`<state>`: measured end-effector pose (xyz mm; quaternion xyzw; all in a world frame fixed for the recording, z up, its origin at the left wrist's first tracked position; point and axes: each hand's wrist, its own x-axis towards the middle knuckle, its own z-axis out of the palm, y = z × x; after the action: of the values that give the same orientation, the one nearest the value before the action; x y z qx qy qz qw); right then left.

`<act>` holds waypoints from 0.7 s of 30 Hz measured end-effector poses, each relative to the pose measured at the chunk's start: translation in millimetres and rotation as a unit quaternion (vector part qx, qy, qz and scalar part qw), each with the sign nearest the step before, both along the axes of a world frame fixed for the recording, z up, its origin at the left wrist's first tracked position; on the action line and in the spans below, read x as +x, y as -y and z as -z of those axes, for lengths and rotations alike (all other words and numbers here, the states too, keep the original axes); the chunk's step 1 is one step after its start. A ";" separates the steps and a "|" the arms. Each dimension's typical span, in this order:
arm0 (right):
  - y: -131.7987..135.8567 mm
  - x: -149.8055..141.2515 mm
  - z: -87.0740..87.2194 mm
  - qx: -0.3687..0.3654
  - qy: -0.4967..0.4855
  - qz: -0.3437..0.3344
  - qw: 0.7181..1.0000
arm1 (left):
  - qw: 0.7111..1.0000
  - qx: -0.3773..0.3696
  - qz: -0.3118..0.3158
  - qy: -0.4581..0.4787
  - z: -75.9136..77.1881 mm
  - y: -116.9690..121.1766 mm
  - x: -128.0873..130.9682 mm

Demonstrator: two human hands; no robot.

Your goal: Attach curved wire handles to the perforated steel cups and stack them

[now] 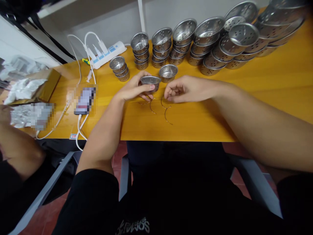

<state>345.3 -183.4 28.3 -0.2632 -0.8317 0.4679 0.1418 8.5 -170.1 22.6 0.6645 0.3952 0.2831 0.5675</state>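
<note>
My left hand [137, 88] is closed round a small perforated metal cup [150, 85], thumb along its near side, holding it tilted above the table. Just to the right, my right hand [179, 90] has its fingers curled together; whatever lies between the fingertips is too small to make out. Thin copper-coloured curved wires [167, 114] lie below the two hands, one end close to the right fingertips. Another perforated metal cup [168, 73] stands on the table just behind the hands.
Several stacks of perforated metal cups [162, 39] line the back, larger toward the right. A short stack [119, 67] stands at left. Also at left are a power strip [110, 54], a phone [85, 100] with white cables and a cardboard box [50, 83]. Another person's arm [19, 143] rests at far left.
</note>
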 end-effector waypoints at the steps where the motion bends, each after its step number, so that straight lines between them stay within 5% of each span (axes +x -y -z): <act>1: -1.3 2.3 -0.5 0.025 0.013 0.003 1.000 | 1.000 -0.018 0.006 0.010 -0.1 2.3 3.7; 5: -6.2 6.8 3.6 0.123 0.073 -0.024 0.989 | 0.997 -0.059 0.013 0.047 0.7 7.1 14.5; 11: -4.9 -10.2 19.2 0.213 0.079 -0.026 0.974 | 0.997 -0.015 -0.061 0.048 -0.7 0.5 5.1; 21: 2.6 -26.0 15.7 0.241 0.105 0.009 0.965 | 0.993 -0.096 0.023 0.066 -4.7 10.5 18.1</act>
<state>319.4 -186.0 12.6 -0.2766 -0.9277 0.2216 0.1170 26.7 -180.6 27.3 0.5962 0.3667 0.2738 0.6597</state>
